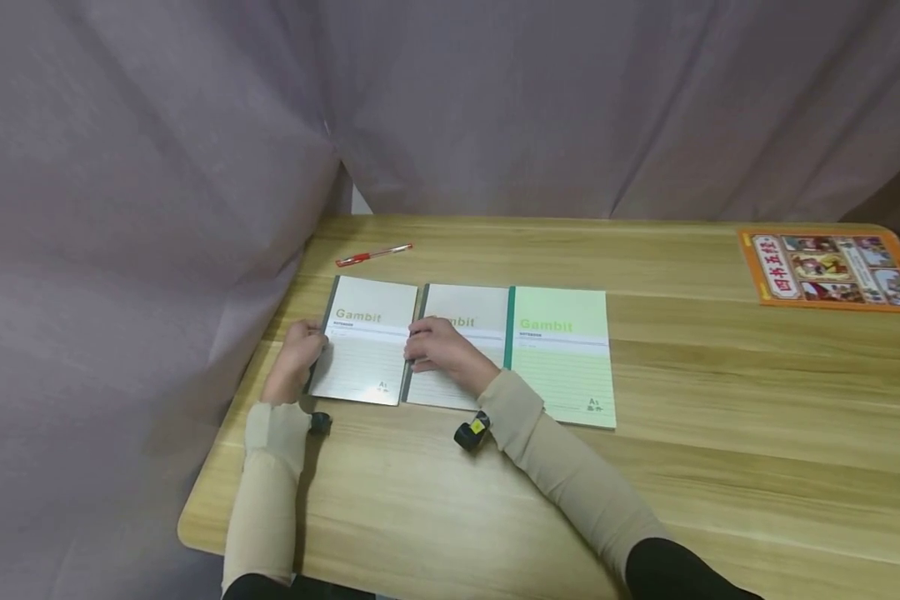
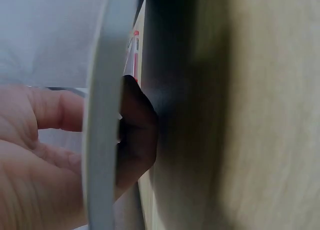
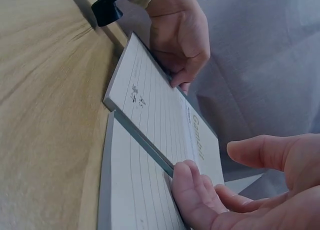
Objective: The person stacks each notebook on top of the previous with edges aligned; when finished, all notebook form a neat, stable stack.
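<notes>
Three Gambit notebooks lie side by side: a left grey-white notebook (image 1: 360, 367), a middle grey-white notebook (image 1: 450, 387) and a green notebook (image 1: 562, 367). My left hand (image 1: 296, 354) pinches the left notebook at its dark spine edge. In the left wrist view, the notebook's edge (image 2: 102, 100) runs between the thumb above and fingers curled beneath it, over the table. My right hand (image 1: 450, 350) lies across the middle notebook, its fingertips at the seam with the left one. The right wrist view shows the right hand's thumb (image 3: 255, 152) apart from the covers.
A red pen (image 1: 375, 254) lies behind the left notebook. At the far right is an orange picture board (image 1: 780, 300) with Chinese characters. Grey curtain (image 1: 495, 108) hangs along the back and left of the wooden table (image 1: 720, 400).
</notes>
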{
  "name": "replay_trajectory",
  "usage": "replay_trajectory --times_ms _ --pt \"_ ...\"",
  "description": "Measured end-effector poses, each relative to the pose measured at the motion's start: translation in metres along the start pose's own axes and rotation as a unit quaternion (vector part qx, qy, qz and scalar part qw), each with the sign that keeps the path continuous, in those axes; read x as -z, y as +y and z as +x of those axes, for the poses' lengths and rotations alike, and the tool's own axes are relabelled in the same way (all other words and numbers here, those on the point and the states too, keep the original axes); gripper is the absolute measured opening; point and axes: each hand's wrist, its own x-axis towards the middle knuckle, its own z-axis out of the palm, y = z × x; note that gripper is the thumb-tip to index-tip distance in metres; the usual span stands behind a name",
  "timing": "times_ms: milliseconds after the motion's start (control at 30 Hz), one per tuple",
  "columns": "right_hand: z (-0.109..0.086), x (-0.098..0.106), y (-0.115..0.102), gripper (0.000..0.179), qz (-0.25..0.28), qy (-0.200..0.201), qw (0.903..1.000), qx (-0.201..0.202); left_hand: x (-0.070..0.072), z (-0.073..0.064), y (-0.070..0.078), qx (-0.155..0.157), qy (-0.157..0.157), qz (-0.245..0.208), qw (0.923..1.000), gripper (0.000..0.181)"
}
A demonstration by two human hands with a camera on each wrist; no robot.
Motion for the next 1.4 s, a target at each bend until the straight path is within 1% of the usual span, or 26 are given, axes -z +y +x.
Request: replay_trajectory --times_ms 233,400,500,667,733,767,867,1000,1233,1400 --pt "0.003 -0.003 0.002 0.057 -0.006 0.012 0.9999 0.007 0.005 -0.005 -0.004 -0.011 0.007 -0.023 0.9996 0.048" --pt "0.002 -0.005 0.000 0.055 -0.004 0.022 0.9997 0.004 0.009 -0.009 -0.002 -0.005 -0.007 -0.037 0.9993 0.048" --pt "0.001 -0.004 0.001 0.054 -0.006 0.025 0.9997 -0.004 0.008 -0.012 -0.001 0.006 -0.011 -0.045 0.9989 0.050" --pt "0.002 -0.004 0.002 0.059 -0.011 0.026 0.9995 -0.012 0.006 -0.015 0.003 0.005 -0.023 -0.068 0.9974 0.052" --pt "0.002 -0.003 0.001 0.060 -0.008 0.028 0.9995 -0.012 0.004 -0.016 0.006 -0.003 -0.032 -0.072 0.9969 0.054" --pt "0.003 -0.003 0.000 0.060 -0.005 0.030 0.9995 -0.012 0.003 -0.016 0.007 -0.005 -0.032 -0.073 0.9968 0.053" --pt "0.003 -0.001 -0.002 0.058 0.018 0.031 0.9993 -0.011 0.000 -0.017 0.012 -0.013 -0.035 -0.076 0.9964 0.054" --pt "0.001 0.003 -0.005 0.055 0.038 0.033 0.9987 -0.007 -0.006 -0.017 0.015 -0.013 -0.035 -0.081 0.9960 0.053" --pt "-0.009 0.015 -0.006 0.051 0.020 0.044 0.9989 -0.003 -0.020 -0.022 0.020 -0.008 -0.035 -0.063 0.9974 0.054" --pt "-0.019 0.023 -0.008 0.049 0.017 0.057 0.9982 0.002 -0.030 -0.026 0.021 -0.010 -0.043 -0.089 0.9950 0.056"
